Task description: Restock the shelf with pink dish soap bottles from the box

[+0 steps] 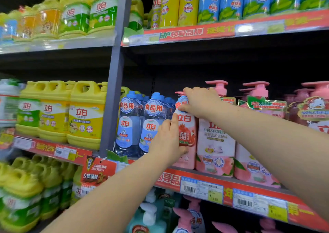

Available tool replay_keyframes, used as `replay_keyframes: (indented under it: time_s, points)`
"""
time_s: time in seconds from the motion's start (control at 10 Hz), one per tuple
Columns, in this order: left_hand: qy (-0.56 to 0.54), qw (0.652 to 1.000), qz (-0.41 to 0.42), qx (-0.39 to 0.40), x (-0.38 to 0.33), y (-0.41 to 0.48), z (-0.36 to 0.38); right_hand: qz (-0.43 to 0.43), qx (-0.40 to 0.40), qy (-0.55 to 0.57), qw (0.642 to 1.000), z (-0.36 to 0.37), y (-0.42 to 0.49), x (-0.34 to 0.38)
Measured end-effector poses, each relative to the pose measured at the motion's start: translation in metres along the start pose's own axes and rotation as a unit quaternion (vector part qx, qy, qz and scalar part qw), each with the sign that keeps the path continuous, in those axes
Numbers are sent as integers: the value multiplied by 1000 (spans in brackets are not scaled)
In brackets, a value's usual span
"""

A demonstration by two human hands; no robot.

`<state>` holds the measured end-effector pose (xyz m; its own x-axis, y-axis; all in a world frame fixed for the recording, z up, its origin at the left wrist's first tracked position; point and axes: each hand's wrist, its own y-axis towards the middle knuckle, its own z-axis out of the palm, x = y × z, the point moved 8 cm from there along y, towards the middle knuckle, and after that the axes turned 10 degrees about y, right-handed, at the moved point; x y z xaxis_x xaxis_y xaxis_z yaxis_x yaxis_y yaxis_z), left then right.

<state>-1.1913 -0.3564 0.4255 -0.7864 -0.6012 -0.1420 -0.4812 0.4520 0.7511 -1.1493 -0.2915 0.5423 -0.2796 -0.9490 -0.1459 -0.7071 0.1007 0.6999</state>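
A pink dish soap bottle [187, 126] with a red pomegranate label stands upright on the middle shelf [203, 181], between blue bottles and larger pink pump bottles. My left hand [166, 140] grips its lower body from the left side. My right hand [199, 102] closes over its neck and cap from above. The base of the bottle rests near the shelf's front edge. The box is out of view.
Blue dish soap bottles [140, 124] stand just left of the pink one. Pink pump bottles [216, 140] fill the shelf to the right. Yellow jugs [85, 113] sit past the grey upright post [114, 90]. More bottles crowd the shelves above and below.
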Motion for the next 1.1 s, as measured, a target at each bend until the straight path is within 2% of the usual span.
replay_keyframes:
  time_s: [0.1, 0.3, 0.4, 0.6, 0.7, 0.8, 0.9, 1.0, 1.1]
  points:
    - [-5, 1000, 3, 2, -1, 0, 1, 8, -3, -20, 1000, -1, -1, 2]
    - [2, 1000, 4, 9, -1, -1, 0, -71, -68, -46, 994, -15, -21, 3]
    - [26, 1000, -3, 1, -4, -4, -4, -70, -86, -68, 991, -24, -40, -15]
    - [85, 996, -14, 6, -10, -7, -8, 1, -40, -88, 995, -16, -87, -67]
    - [113, 994, -10, 0, -11, -8, -7, 3, -4, -118, 993, -9, -109, -78]
    - [125, 992, -9, -4, -11, -9, -5, 37, 33, -87, 995, -10, -127, -85]
    - [127, 992, -10, 1, -13, -9, -10, 60, 90, -96, 989, -14, -154, -77]
    - [141, 990, 4, 10, -20, -10, -20, 38, 114, -64, 991, -27, -205, -66]
    - [176, 983, 42, 27, -34, -17, -27, 35, 94, -28, 995, -19, -262, -38]
